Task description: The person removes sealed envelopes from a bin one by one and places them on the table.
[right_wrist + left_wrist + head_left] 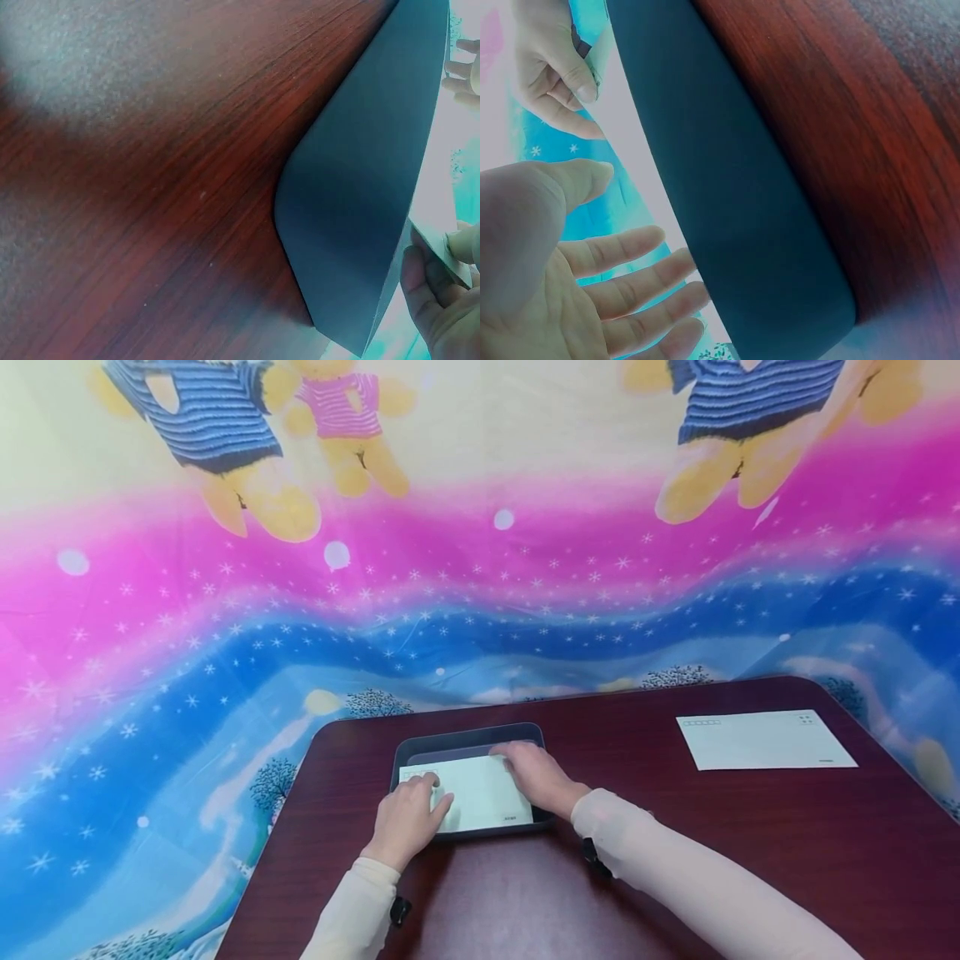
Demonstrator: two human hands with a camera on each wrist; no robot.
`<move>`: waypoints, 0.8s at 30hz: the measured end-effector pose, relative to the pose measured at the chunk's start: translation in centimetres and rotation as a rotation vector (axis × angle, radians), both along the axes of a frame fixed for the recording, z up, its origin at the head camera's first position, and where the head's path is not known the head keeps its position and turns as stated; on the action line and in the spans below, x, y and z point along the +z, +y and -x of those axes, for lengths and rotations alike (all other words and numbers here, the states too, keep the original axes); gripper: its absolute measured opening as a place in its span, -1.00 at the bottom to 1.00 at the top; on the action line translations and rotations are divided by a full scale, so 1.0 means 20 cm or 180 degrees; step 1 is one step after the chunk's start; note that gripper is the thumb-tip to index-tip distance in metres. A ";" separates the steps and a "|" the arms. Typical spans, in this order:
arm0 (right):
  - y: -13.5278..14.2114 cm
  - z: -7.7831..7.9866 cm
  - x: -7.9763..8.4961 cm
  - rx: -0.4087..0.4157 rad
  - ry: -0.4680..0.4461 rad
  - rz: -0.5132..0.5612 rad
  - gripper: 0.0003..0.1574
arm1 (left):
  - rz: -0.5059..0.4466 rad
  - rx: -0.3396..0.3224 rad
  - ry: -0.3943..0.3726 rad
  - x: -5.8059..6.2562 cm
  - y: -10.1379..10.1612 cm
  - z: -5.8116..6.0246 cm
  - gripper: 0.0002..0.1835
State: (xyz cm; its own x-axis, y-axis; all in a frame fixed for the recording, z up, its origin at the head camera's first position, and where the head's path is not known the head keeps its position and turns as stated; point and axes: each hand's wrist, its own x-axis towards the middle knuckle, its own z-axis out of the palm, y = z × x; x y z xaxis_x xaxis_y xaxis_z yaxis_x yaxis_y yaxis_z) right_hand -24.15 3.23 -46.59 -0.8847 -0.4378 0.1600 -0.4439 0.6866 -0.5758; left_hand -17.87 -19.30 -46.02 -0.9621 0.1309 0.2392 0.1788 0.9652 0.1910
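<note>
A white envelope (480,793) with small printed boxes lies at the dark grey tray (467,740), covering most of its opening. My right hand (536,777) pinches the envelope's right side between thumb and fingers; the right wrist view shows the bent corner in that grip. Over the envelope's left end is my left hand (407,820), fingers extended and thumb apart. In the left wrist view its fingertips (679,262) reach the envelope edge beside the tray wall (727,187). The tray's floor is mostly hidden under the envelope.
A second white envelope (765,740) lies flat on the right side of the dark red wooden table (622,735). Behind the table hangs a colourful printed cloth (480,560) with snowflakes and bears.
</note>
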 end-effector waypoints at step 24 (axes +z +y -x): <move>0.07 0.01 0.09 -0.0241 -0.0086 0.0293 -0.60 | -0.0037 0.0009 -0.0049 0.06 0.03 -0.02 -0.64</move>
